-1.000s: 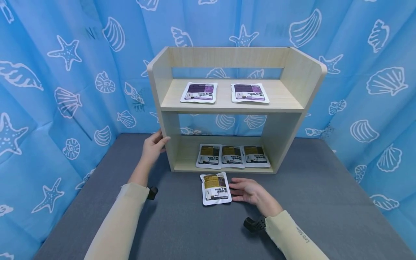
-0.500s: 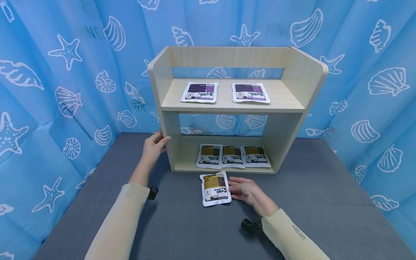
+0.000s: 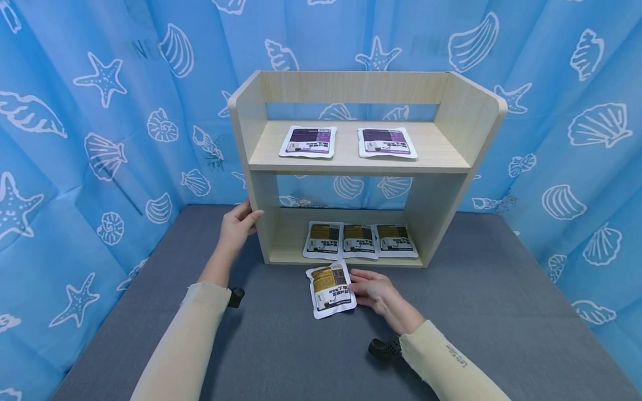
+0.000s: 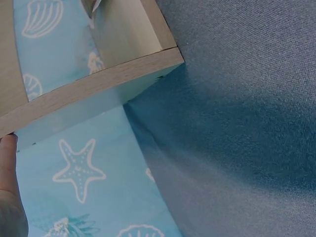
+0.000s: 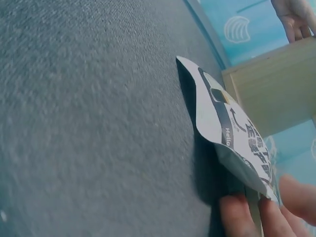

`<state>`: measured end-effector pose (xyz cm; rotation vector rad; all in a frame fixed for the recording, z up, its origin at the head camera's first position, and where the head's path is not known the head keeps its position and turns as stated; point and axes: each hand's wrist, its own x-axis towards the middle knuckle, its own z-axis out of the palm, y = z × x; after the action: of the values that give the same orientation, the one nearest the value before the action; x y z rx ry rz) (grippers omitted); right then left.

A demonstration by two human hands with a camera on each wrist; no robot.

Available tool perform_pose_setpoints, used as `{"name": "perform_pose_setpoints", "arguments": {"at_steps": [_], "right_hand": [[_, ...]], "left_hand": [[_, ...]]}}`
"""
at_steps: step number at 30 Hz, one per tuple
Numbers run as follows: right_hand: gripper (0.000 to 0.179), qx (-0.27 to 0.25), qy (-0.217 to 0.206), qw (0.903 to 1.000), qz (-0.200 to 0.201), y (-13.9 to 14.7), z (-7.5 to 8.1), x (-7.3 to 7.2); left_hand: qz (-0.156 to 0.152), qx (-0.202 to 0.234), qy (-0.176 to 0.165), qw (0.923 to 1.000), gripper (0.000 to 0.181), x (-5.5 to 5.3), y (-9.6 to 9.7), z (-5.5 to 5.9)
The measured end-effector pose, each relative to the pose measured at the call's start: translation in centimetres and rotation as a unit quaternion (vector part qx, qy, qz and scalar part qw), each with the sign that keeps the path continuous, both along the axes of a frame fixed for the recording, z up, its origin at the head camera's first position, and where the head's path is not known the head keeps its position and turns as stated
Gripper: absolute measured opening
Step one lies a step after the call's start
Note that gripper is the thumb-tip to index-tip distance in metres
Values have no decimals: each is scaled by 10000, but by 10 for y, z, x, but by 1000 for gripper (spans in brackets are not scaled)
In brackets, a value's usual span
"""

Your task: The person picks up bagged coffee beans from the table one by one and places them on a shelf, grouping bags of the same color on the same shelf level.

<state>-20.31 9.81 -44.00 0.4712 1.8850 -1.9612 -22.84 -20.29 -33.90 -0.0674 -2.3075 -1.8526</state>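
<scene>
In the head view my right hand (image 3: 377, 294) pinches the right edge of a white foil pouch (image 3: 331, 289) with a gold and black label. The pouch lies just in front of the shelf, its top edge at the lower board. Seen from the right wrist, the thumb is above the pouch (image 5: 242, 133) and the fingers below; its near edge is raised over a shadow. My left hand (image 3: 237, 224) holds the left side panel of the light wooden shelf (image 3: 361, 167), thumb at the front edge, fingers along the outside. In the left wrist view only the thumb (image 4: 9, 182) shows.
Three gold-labelled pouches (image 3: 359, 240) sit in a row on the lower board. On the upper board lie a purple-labelled pouch (image 3: 308, 142) and a second purple pouch (image 3: 387, 143). A grey cloth (image 3: 281, 356) covers the table; a blue shell-print curtain (image 3: 115, 167) hangs behind.
My right hand has moved slightly left and toward the shelf, now grasping the pouch's edge. The pouch has shifted slightly toward the shelf and turned a little. My left hand stays put.
</scene>
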Motion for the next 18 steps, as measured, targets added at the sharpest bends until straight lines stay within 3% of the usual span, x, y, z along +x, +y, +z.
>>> {"name": "perform_pose_setpoints", "arguments": {"at_steps": [10, 18], "right_hand": [[49, -166, -51, 9997, -156, -7, -2, 0], [43, -201, -37, 9996, -214, -9, 2, -2]], "left_hand": [[22, 5, -15, 10000, 52, 0, 0, 0], [15, 131, 14, 9999, 53, -20, -10, -22]]}}
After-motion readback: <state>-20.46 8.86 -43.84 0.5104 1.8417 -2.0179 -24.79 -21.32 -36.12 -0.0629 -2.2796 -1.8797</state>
